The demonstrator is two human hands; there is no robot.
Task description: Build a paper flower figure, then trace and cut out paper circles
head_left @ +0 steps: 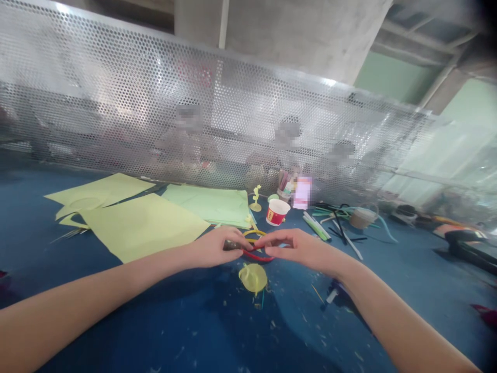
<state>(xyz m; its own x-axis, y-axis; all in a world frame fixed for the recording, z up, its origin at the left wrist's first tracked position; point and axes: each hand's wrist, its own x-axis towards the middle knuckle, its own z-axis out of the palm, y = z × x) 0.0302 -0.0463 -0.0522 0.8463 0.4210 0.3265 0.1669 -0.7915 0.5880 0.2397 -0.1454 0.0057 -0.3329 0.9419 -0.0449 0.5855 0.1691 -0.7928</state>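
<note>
My left hand (217, 246) is closed on a dark object (232, 245), too small to make out. My right hand (289, 244) has its fingers bent at a red ring-shaped piece (259, 256), and what they pinch is hard to tell. A yellow curved piece (252, 233) shows just behind the red one, between my hands. Just below them on the blue table (194, 321) lies a round yellow disc (253, 277) with a small shape on it.
Yellow sheets (143, 223) and green sheets (209, 202) lie at the left. Behind my hands stand a red and white cup (277, 212), a small yellow figure (256, 199) and a lit phone (302, 192). Strips (344, 228) lie right. A perforated metal screen (135, 103) crosses behind.
</note>
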